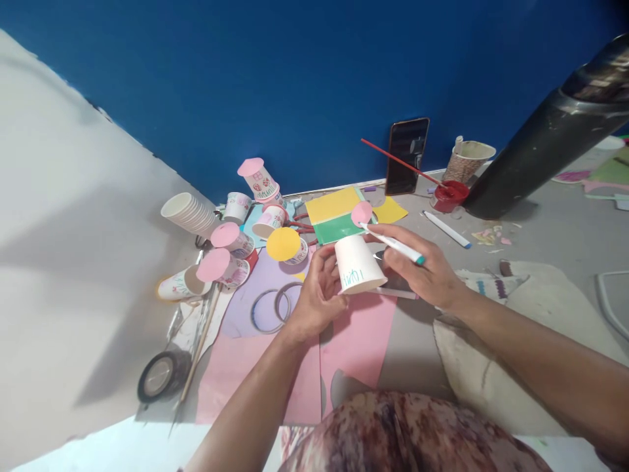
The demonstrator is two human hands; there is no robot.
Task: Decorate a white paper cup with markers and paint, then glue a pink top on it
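Observation:
My left hand (318, 296) is closed round the side of a white paper cup (358, 261), which is tilted with its wide rim toward me. Green strokes run along the cup near that rim. In my right hand (417, 259) is a white marker (393, 242) with a teal end; its tip points up and left, near a small pink paper disc (362, 214) beyond the cup. Pink paper (358, 341) lies beneath my hands.
Decorated cups with pink (216, 265) and yellow (284, 244) discs stand left, beside stacked cups (189, 215). Tape rolls (158, 377) lie nearer. Behind are a phone (407, 157), a red paint pot (451, 196) and a dark bottle (535, 144). A cloth (545, 328) lies right.

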